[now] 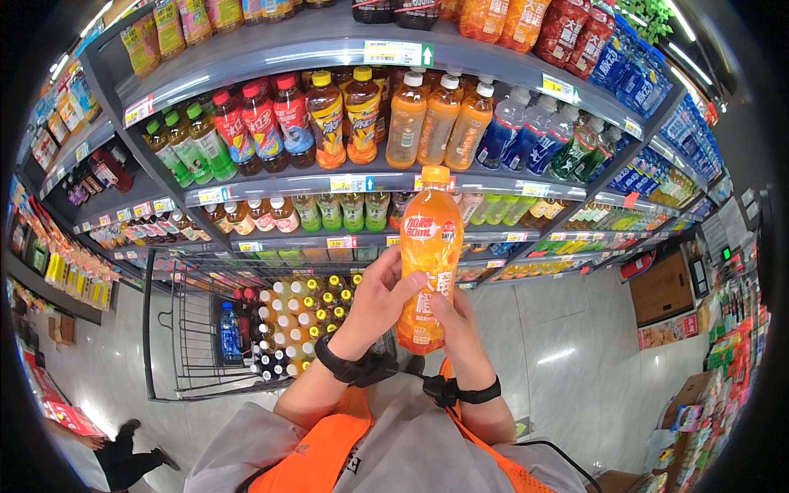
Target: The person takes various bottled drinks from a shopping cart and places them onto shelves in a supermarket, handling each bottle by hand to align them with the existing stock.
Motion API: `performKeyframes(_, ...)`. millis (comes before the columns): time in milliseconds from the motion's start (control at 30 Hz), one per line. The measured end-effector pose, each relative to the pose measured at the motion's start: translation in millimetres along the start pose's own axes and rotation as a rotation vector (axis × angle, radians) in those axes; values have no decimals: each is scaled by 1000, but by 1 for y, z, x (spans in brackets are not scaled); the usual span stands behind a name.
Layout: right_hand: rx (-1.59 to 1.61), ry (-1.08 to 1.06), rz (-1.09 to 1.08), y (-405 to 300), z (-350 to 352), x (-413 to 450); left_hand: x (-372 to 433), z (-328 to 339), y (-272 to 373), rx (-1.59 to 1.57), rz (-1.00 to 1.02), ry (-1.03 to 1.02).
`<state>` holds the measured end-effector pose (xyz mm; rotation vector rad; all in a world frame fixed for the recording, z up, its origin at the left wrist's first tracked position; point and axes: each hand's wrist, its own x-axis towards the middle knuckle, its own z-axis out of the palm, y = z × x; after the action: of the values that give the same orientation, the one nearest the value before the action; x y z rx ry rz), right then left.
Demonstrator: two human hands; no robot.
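An orange soft-drink bottle (429, 259) with an orange cap stands nearly upright before my chest, its printed label facing me. My left hand (388, 293) grips its left side, thumb across the label. Around the lower right side closes my right hand (459, 317), its thumb also on the front. Black straps circle both wrists. Behind the bottle rises a drinks shelf (277, 194); bottles with white caps and orange contents (407, 123) stand on the tier just above the held bottle's cap.
At left, against the shelf, is a wire shopping cart (185, 388) holding many capped bottles (296, 323) and a blue bottle (230, 333). A person (126, 456) is at the lower left. Stacked goods (684, 425) line the right side, near a brown wooden panel (662, 289).
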<state>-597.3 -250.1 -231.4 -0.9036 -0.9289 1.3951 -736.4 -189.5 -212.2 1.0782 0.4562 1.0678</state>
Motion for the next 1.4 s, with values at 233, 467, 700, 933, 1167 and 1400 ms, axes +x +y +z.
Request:
performKeyframes(233,27,-22,0,9,6,-8,-14,-13,9,-43,-20,-8)
performKeyframes(467,33,-82,-50,16,18,-12,-23,-12,19,-38,-26,37)
performKeyframes(700,198,-70,18,14,26,-18,-28,-18,18,180,76,20)
performKeyframes(933,65,-22,36,6,32,-20,-32,-16,22,78,0,51)
performKeyframes(1167,-33,-37,-2,9,29,-19,-34,-14,20,108,7,26)
performKeyframes(1400,33,-158,-90,19,17,-24,-39,-15,17,74,58,-3)
